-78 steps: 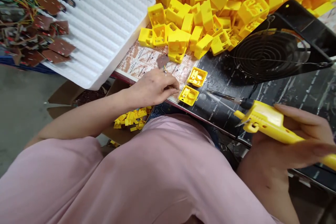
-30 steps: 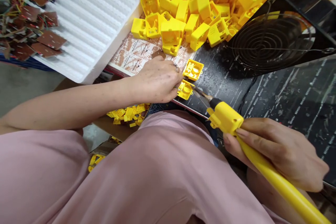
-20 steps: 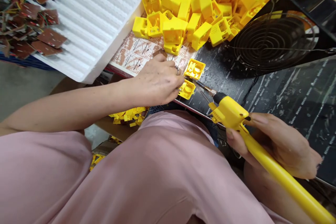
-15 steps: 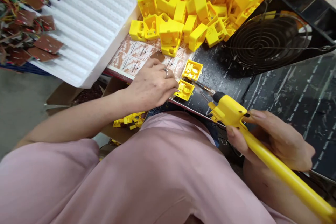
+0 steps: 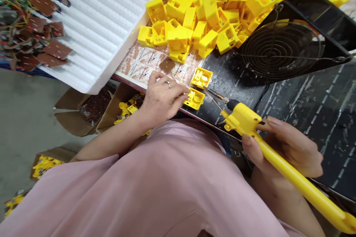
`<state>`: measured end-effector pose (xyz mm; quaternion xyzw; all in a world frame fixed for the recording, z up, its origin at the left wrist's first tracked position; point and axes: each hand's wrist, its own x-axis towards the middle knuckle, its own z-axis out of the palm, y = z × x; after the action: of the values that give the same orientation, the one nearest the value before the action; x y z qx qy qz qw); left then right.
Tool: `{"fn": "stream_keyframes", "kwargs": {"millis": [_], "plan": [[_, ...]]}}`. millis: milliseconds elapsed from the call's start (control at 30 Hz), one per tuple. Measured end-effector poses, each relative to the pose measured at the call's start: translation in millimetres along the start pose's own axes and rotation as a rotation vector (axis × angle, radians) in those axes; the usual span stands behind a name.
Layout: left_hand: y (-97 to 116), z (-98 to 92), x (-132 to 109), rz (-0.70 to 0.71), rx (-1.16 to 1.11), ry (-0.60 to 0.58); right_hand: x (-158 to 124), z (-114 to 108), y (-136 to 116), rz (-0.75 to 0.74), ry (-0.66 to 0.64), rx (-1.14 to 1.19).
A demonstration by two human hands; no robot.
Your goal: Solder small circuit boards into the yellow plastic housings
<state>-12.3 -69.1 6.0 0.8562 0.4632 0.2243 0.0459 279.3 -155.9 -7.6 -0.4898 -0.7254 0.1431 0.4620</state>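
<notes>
My left hand (image 5: 161,98) rests at the near edge of the bench with its fingers pinched against a small open yellow plastic housing (image 5: 195,99). A second open yellow housing (image 5: 201,77) lies just beyond it. My right hand (image 5: 286,148) is wrapped round a yellow soldering iron (image 5: 244,120), whose dark metal tip (image 5: 213,93) points left between the two housings. A thin wire runs beside the tip. Both housings sit on a black scratched mat (image 5: 306,96).
A big heap of yellow housings (image 5: 211,0) fills the back of the bench. A black fan with a wire grille (image 5: 280,50) stands at right. A white ribbed foam tray (image 5: 100,26) holds brown circuit boards (image 5: 52,48) at left. Cardboard boxes (image 5: 91,111) with parts sit on the floor.
My right hand brought the soldering iron in from the right to the near housing, then eased back slightly. My left hand stays pinched at that housing. The camera view shifted.
</notes>
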Motion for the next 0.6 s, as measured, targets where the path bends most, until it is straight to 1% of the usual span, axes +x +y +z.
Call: {"fn": "stream_keyframes", "kwargs": {"millis": [67,100,167,267,333,367,400,467,533,600], "plan": [[1.0,0.8,2.5,-0.102,-0.038,-0.047,4.5,4.3,-8.8,0.001,0.136,-0.013],[1.9,1.8,4.0,-0.122,-0.031,-0.059,7.4,6.2,-12.9,0.016,0.163,-0.015],[3.9,4.4,7.1,-0.12,0.006,-0.072,13.5,8.5,-18.2,0.023,0.131,0.014],[4.8,8.5,10.7,-0.089,0.066,-0.081,22.5,8.6,-19.9,-0.084,0.013,0.079],[3.6,10.0,12.3,-0.062,0.094,-0.081,28.1,8.2,-20.2,-0.15,-0.078,0.049],[2.7,10.4,12.9,-0.043,0.105,-0.077,30.5,8.5,-20.8,-0.154,-0.106,0.017],[1.9,10.5,13.4,-0.026,0.119,-0.069,32.6,9.1,-21.5,-0.152,-0.115,-0.011],[0.7,10.2,14.3,0.011,0.151,-0.045,35.7,11.4,-23.0,-0.172,-0.094,-0.027],[0.5,9.6,15.1,0.042,0.179,-0.026,37.2,13.8,-23.5,-0.217,-0.074,-0.011],[1.1,9.2,16.0,0.05,0.188,-0.027,37.8,14.5,-23.1,-0.258,-0.116,-0.022]]}}
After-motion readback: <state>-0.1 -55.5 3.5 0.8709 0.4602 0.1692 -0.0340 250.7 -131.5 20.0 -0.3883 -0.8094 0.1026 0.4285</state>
